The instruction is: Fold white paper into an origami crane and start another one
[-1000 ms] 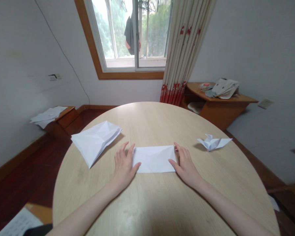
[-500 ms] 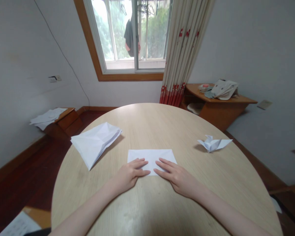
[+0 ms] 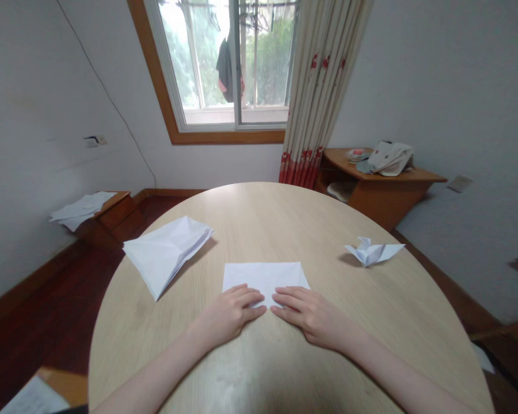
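Note:
A white sheet of paper (image 3: 263, 275), folded into a rectangle, lies flat on the round wooden table (image 3: 267, 218). My left hand (image 3: 233, 309) rests on its near left part, fingers stretched out flat and thumb along the near edge. On the near right part lies my right hand (image 3: 313, 313), likewise with flat fingers and its thumb at the near edge. The fingertips of both hands almost meet at the paper's middle. Neither hand grips anything.
Creased, folded white paper (image 3: 168, 253) sits at the table's left. A folded paper bird (image 3: 371, 253) stands at the right. Beyond the table are a wooden desk (image 3: 384, 195) with a cloth bag (image 3: 391, 158), a curtain (image 3: 315, 92) and a small cabinet (image 3: 116, 215).
Both hands have slid slightly towards the paper's near edge, and their fingers are closer together. The paper stays nearly in place. The view has shifted a little.

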`<state>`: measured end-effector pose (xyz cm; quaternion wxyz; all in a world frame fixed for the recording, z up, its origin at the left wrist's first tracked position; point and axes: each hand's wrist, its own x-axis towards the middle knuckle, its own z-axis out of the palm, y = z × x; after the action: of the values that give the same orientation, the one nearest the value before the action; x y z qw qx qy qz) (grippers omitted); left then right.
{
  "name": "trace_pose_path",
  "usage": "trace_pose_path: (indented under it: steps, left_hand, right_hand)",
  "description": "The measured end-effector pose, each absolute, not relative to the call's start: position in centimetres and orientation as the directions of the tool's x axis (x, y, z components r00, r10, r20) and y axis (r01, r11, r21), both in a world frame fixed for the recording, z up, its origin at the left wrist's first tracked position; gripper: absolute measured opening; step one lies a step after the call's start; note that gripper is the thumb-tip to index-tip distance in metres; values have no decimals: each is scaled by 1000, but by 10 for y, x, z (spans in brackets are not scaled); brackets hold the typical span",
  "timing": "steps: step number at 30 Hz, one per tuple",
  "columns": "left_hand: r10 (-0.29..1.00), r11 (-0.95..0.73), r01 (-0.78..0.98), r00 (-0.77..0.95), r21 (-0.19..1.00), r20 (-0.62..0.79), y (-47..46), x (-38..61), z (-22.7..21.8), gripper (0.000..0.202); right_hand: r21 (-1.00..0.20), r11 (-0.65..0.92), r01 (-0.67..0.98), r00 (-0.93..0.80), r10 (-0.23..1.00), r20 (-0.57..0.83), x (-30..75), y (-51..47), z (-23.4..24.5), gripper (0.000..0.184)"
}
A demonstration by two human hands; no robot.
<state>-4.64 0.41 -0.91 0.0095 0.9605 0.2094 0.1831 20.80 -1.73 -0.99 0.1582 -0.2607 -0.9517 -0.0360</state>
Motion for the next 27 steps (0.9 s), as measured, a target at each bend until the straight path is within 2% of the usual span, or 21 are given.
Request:
trace_pose_path:
  steps: [3, 7, 12, 16, 19, 27]
  left_hand:
    - [390, -917, 387, 821, 96, 416, 4, -47, -6, 30]
    - [434, -901, 390, 812, 191, 391, 5, -52, -1, 27]
    - [543, -822, 382, 747, 422, 383, 5, -52, 2, 25]
    - [704, -678, 475, 637, 560, 312, 3, -43, 1, 12]
    - [769, -610, 561, 588, 559, 249, 1, -35, -1, 6]
    - [793, -596, 697, 588, 399, 158, 1, -33, 0, 9]
  right_hand:
    - [-43, 863, 504, -809, 489, 327, 212, -16, -13, 43]
    - [-118, 858, 500, -790, 508, 342, 219, -15, -12, 40]
    - [-349, 799, 490, -682, 601, 417, 218, -15, -3, 31]
    - [-509, 654, 559, -572, 749, 334, 205, -15, 2, 13]
    - [-514, 578, 634, -518, 811, 272, 197, -16, -1, 7]
    - [-458, 461, 760, -420, 886, 195, 194, -18, -3, 6]
